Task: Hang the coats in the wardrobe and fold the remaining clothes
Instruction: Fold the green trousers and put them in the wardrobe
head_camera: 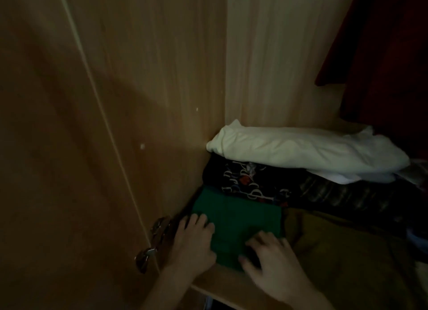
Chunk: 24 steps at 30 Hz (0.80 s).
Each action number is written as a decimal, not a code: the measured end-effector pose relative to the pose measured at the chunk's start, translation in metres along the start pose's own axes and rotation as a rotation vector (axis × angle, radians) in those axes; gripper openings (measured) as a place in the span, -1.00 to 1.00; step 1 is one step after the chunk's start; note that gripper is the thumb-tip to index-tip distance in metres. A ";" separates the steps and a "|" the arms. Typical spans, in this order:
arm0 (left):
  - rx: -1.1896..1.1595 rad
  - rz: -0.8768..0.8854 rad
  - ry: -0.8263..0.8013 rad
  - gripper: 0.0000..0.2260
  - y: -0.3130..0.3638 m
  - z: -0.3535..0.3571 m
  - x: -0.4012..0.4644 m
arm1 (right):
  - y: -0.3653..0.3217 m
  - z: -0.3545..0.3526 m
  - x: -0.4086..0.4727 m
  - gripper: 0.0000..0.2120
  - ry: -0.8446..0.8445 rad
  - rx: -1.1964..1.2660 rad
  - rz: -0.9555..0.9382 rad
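both hands flat, fingers relaxed: left hand (193, 241) and right hand (272, 257) press the folded green cloth garment (238, 219) on the wooden wardrobe shelf (222, 279), front-left corner. slide it back square against the black patterned folded garment (250, 184); keep the folds flat.

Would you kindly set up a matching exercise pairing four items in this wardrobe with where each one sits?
Things:
1. green garment
2. white garment
3. dark red garment
4. metal hinge

Places:
A. hanging at upper right
B. on the door edge, left of the hands
C. top of the pile at the back
D. front of the shelf, under both hands

Pairs: 1-D, 2-C, 3-A, 4-B
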<state>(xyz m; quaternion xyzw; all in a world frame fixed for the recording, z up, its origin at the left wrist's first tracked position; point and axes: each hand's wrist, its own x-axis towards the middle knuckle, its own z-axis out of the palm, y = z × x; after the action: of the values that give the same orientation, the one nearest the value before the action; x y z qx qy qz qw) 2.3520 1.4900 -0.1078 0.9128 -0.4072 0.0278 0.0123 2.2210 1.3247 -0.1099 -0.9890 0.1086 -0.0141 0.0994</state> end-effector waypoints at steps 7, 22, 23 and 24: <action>-0.194 0.040 0.119 -0.43 0.006 0.029 0.065 | -0.016 0.039 0.069 -0.51 0.314 0.057 0.273; -0.138 -0.120 0.054 -0.36 0.002 0.069 0.069 | 0.002 0.076 0.058 -0.33 0.335 0.139 0.397; -0.122 -0.126 0.053 -0.37 0.004 0.070 0.068 | 0.001 0.076 0.056 -0.33 0.334 0.151 0.396; -0.108 -0.132 0.042 -0.39 0.005 0.069 0.069 | 0.001 0.076 0.057 -0.33 0.311 0.161 0.397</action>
<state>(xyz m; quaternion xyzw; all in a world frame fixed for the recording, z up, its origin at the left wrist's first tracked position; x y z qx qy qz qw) 2.3973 1.4323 -0.1723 0.9350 -0.3465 0.0238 0.0720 2.2802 1.3258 -0.1841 -0.9232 0.3130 -0.1547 0.1606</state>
